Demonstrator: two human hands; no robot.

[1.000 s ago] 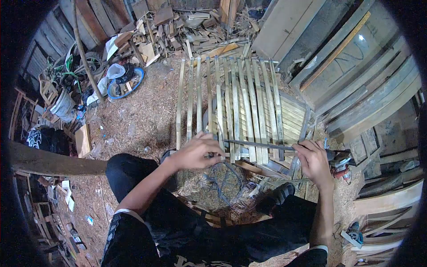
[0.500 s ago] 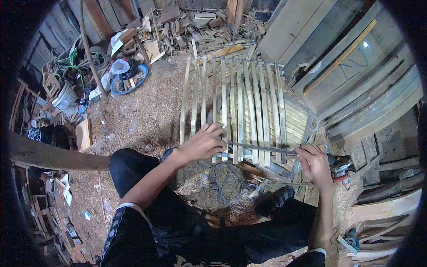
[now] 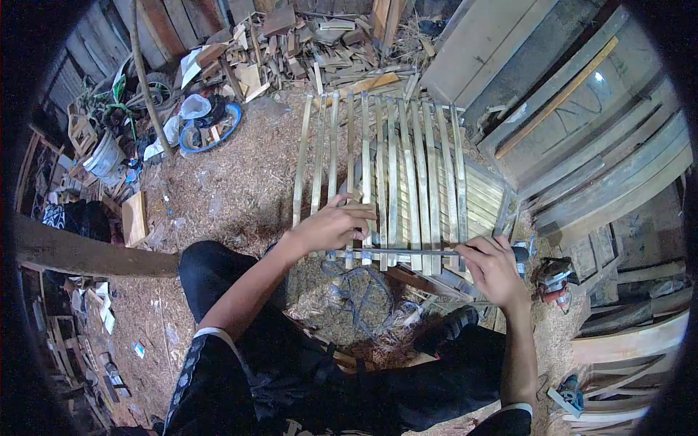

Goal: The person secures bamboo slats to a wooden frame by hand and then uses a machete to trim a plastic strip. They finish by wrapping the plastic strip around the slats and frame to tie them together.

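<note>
A long, thin grey metal bar (image 3: pixel 414 252) lies level across the near ends of a row of wooden slats (image 3: pixel 404 174). My right hand (image 3: pixel 498 272) is closed around its right part, and a dark, rounded end sticks out past the fingers. Its exact kind does not show. Over the slats on the left is my left hand (image 3: pixel 334 229), fingers stretched out and parted just above the bar. Blue-grey marks show on some slat ends near it. Behind the slats on the right sits a slatted wooden panel (image 3: pixel 476 200).
Scrap wood (image 3: pixel 320 47) is heaped at the back. A blue basin (image 3: pixel 231 127) and a white bucket (image 3: pixel 105 160) stand left. A wooden beam (image 3: pixel 94 251) reaches toward my knee. A red-and-black power tool (image 3: pixel 556 280) lies right, near curved boards (image 3: pixel 632 338).
The bar has gone from slanting to nearly level, lower over the slat ends. My right hand has moved left; my left hand has lifted off the bar, its fingers straightening.
</note>
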